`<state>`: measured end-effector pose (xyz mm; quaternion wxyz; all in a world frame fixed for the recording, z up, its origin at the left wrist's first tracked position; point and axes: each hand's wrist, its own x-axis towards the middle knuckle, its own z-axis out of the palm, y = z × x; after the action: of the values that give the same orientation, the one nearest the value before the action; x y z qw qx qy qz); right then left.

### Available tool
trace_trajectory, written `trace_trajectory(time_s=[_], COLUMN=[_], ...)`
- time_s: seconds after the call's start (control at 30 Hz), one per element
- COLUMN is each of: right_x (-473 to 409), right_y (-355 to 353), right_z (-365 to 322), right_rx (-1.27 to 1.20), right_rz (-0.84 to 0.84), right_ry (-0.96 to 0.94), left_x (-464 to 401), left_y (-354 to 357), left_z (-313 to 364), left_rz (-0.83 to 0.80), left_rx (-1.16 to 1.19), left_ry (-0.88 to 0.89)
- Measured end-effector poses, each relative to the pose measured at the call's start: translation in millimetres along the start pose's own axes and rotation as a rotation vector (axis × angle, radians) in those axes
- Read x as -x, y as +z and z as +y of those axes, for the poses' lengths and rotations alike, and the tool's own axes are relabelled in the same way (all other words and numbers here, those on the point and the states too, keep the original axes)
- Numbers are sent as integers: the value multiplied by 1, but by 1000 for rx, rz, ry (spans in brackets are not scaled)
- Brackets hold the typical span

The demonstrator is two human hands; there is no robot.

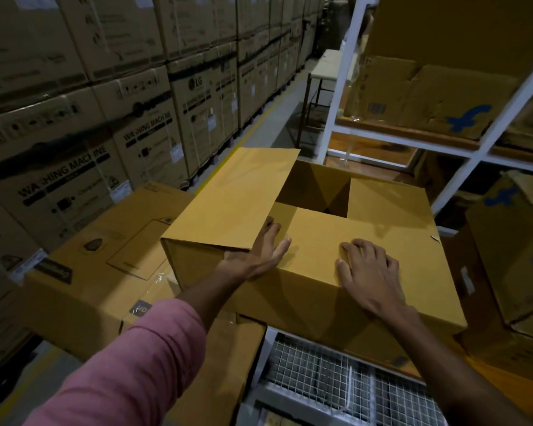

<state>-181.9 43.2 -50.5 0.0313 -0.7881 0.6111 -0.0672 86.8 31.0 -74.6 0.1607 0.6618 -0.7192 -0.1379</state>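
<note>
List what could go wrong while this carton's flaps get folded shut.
1. Fingers of the left hand lie under the raised left flap; they may get pinched if it drops.
2. The right hand presses the near flap over a hollow interior; it might buckle inward.
3. The carton seems to sit partly over wire mesh, partly on a lower box; pushing could tip it.

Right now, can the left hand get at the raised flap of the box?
Probably yes: the left hand touches the raised flap at its near edge, fingers partly under it; nothing stands between them.
</note>
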Motion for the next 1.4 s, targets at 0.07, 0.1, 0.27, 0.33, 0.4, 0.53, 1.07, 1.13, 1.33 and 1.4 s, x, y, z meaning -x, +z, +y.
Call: trace_trajectory(time_s=[0.07, 0.1, 0.27, 0.33, 0.4, 0.53, 1.07, 1.13, 1.33, 1.4], right_x=[0, 0, -10, -17, -25, -39, -104, -109, -123, -126], right_y=[-1, -1, -6, -9, -7, 3, 24, 28, 33, 32], right_z=[-2, -3, -5, -11, -24, -62, -122, -122, -121, -120], right_rx=[13, 23, 83, 85, 74, -15, -88, -84, -93, -105], right_rz=[-8, -11, -18, -4, 6, 3, -64, -83, -79, -84], right_ry=[1, -1, -8, 6, 5, -60, -219, -214, -190, -194], left_x=[0, -1, 1, 2, 1, -11, -36, -39, -46, -47], left_y=[0, 1, 1, 1, 0, -19, -74, -71, -69, -67], left_z=[-5, -8, -9, -9, -5, 10, -96, -104, -106, -107], left_rz=[-31, -44, -43, -59, -65, -77, 34, 21, 10, 17], left_rx=[-8, -3, -12, -9, 22, -30, -398, -280, -257, -244], left_ry=[-1, -7, -37, -49, -50, -42, -271, -307, -324, -330])
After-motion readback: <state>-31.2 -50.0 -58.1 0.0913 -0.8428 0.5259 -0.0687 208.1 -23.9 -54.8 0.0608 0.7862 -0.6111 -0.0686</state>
